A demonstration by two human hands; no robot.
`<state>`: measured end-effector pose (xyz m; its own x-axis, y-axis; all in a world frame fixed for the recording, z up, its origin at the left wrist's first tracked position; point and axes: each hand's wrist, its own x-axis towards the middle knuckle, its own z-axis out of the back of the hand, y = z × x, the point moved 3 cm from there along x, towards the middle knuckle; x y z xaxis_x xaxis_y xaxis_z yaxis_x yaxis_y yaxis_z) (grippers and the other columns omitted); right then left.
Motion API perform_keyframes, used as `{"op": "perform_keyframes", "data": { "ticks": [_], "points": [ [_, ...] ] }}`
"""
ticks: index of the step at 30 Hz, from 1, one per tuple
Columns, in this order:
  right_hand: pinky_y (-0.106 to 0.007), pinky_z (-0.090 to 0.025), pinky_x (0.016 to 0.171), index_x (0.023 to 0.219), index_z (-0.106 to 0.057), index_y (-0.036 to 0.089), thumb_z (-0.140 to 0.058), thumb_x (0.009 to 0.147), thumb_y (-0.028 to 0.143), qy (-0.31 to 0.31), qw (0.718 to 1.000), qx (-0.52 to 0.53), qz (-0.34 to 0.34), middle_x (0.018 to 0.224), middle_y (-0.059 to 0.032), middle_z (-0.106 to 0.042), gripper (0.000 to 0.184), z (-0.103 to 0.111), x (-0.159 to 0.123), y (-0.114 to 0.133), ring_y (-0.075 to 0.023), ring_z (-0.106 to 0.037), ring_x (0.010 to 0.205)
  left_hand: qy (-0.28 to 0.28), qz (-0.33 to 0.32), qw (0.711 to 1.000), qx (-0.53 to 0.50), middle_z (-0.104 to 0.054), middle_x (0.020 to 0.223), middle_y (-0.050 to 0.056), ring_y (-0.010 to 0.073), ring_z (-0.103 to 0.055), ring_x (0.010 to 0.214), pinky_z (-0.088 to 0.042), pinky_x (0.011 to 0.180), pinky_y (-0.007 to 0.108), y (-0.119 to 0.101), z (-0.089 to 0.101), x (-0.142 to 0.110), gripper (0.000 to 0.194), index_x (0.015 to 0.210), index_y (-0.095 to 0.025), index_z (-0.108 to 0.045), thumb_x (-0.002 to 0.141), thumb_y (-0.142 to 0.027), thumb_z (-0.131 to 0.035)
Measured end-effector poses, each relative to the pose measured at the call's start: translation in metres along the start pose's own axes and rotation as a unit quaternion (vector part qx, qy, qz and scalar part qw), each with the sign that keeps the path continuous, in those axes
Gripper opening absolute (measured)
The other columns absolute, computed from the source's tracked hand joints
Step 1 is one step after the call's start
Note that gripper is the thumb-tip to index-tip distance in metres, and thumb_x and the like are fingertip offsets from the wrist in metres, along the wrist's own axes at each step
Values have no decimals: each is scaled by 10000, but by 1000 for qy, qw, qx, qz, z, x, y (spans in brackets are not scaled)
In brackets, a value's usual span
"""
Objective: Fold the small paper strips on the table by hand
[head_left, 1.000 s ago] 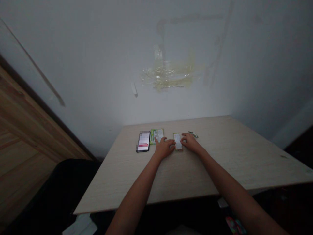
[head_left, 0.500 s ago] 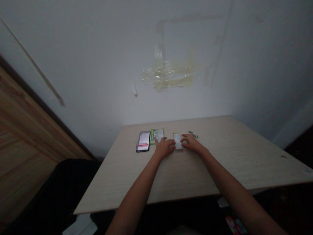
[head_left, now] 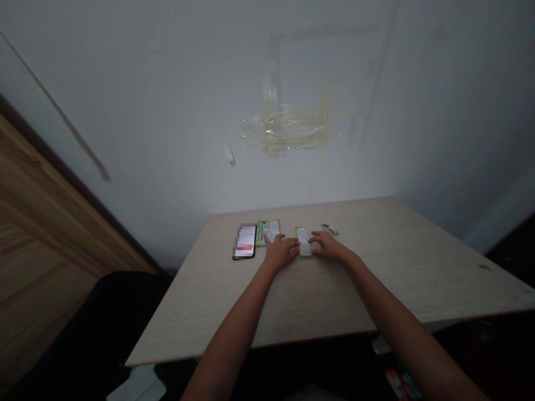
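Both of my arms reach across a pale wooden table (head_left: 334, 301) toward its far edge. My left hand (head_left: 279, 252) lies flat with fingers spread, its fingertips at the left edge of a small pale packet (head_left: 304, 241). My right hand (head_left: 329, 245) rests on the table with fingers stretched out, touching the packet's right edge. A green and white packet (head_left: 268, 231) lies just beyond my left hand. A phone (head_left: 245, 241) with a lit screen lies to the left of that packet.
A small torn green scrap (head_left: 330, 229) lies beyond my right hand. The table stands against a grey wall with old tape marks (head_left: 288, 131). A wooden panel (head_left: 37, 223) is at the left, and something dark (head_left: 96, 334) sits below it.
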<state>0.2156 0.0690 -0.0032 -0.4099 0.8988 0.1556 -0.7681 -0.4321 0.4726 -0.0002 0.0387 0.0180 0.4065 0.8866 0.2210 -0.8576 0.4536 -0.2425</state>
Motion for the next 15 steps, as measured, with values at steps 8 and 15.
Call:
{"op": "perform_keyframes", "data": {
  "ticks": [8, 15],
  "points": [
    [-485, -258, 1172, 1238, -659, 206, -781, 706, 331, 34, 999, 27, 1, 1519, -162, -419, 560, 0, -3, -4, -313, -375, 1413, -5, -4, 1000, 2, -621, 1368, -64, 319, -397, 1363, 33, 1048, 838, 0, 0, -1, 310, 1202, -439, -629, 927, -486, -496],
    [-502, -267, 1169, 1235, -662, 221, -813, 672, 342, 21, 999, 47, 7, 1513, -157, -426, 595, -2, -5, -8, -317, -378, 1410, 6, 7, 1000, 8, -614, 1377, -52, 312, -382, 1369, 51, 1070, 811, -4, 4, -1, 302, 1194, -431, -640, 926, -461, -505]
  ]
}}
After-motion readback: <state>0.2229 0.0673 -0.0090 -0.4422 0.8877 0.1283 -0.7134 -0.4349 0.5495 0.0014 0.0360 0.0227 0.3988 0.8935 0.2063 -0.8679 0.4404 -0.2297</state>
